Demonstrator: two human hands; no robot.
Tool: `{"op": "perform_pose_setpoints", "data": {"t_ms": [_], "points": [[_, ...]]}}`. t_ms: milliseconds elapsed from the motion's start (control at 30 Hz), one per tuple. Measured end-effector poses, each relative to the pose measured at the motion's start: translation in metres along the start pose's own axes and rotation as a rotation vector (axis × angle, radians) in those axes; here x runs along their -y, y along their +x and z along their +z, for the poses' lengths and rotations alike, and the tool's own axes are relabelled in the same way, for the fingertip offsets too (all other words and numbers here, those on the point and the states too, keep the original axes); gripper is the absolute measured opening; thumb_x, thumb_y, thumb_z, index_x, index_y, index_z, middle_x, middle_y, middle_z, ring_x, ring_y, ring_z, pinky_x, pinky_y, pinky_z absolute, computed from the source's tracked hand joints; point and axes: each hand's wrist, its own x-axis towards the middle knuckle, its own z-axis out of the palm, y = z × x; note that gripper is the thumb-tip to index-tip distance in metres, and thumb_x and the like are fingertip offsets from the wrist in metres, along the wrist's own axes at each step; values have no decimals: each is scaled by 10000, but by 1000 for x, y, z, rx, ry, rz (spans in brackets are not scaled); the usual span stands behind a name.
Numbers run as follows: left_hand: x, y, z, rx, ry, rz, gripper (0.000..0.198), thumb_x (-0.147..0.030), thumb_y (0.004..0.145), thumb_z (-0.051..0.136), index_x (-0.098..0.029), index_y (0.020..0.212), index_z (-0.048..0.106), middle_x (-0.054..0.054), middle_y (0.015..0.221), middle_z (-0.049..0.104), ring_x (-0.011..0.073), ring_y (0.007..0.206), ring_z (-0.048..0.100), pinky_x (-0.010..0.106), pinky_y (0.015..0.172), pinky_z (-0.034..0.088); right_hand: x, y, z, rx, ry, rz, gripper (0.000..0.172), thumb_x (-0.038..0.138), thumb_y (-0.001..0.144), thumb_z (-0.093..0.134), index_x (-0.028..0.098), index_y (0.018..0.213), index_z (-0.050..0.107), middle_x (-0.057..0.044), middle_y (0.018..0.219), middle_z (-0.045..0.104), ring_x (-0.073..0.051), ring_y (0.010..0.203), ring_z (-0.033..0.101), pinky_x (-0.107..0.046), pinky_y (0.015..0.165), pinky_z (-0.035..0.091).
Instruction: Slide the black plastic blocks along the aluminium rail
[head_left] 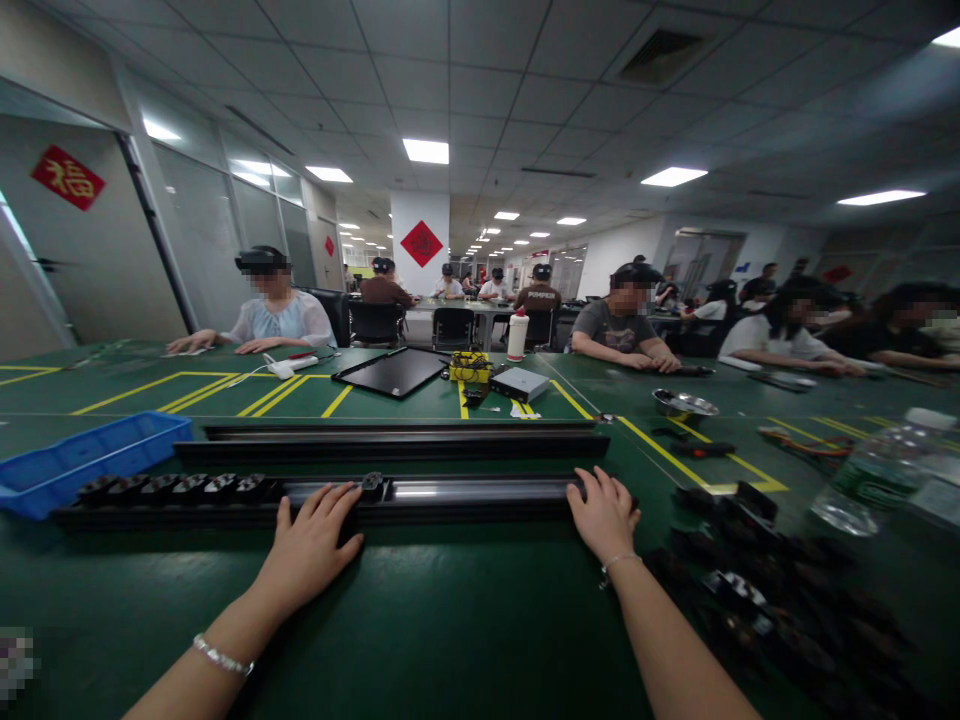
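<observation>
A long black rail [480, 512] with a shiny inner channel lies across the table in front of me. Several black socket-like modules [174, 487] sit in a row at its left end. One more black module [372, 486] stands alone near the middle of the channel. My left hand [313, 540] lies over the rail with its fingers spread, fingertips right beside that lone module. At the rail's right end, my right hand [606, 512] has its fingers bent over the rail and holds it there. The undersides of both hands are hidden.
Behind it lies a second black rail [405, 446]. On the left is a blue bin [97, 455]; on the right, a dark heap of modules [780, 600], a water bottle [874, 475] and a metal bowl [684, 404]. A black tray [394, 371] lies farther back. Other people sit across the table.
</observation>
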Motion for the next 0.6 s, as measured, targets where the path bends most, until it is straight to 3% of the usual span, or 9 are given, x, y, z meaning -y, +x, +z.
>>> {"op": "perform_pose_setpoints", "data": {"t_ms": [333,600], "points": [[-5,-2,2,-9,0,38,579,-377,808,408,-165,1346,410,131,1351,492,294,1300,360,588,1074,134,0,1,-2,21,-30,-8,533,463,863,226,295,1311,458,-30,1448,323,-283,1327,188,-619,1027,189],[-6,-2,0,3,11,38,588,-382,805,410,-155,1347,410,150,1343,497,304,1299,360,589,1072,128,0,1,-2,19,-17,-6,538,476,863,222,292,1306,465,-34,1445,326,-289,1328,189,-625,1026,184]]}}
